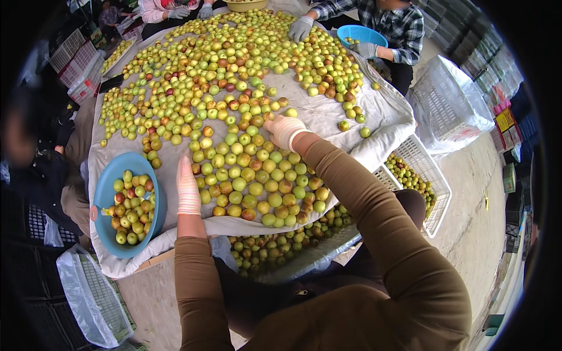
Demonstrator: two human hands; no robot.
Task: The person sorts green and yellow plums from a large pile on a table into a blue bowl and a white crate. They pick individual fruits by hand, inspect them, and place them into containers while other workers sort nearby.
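Observation:
Many yellow-green and reddish-brown jujubes [255, 189] lie loose on a cloth-covered table [303, 94]. My left hand [188, 186], in a striped knit glove, stands on edge with straight fingers at the left side of the near heap, holding nothing. In a matching glove, my right hand [285, 130] reaches to the heap's far side with its fingers curled down among the fruit. A brownish jujube [268, 116] shows at its fingertips; whether it is gripped is hidden. Left of my left hand, a blue plastic basin [159, 206] holds several jujubes.
Below the table's near edge sits a plastic-lined crate of jujubes [285, 252]. A white crate [443, 193] with more fruit stands at right, near a bagged crate [452, 101]. Across the table, a co-worker's gloved hand [301, 29] touches fruit; another holds a blue basket [362, 33].

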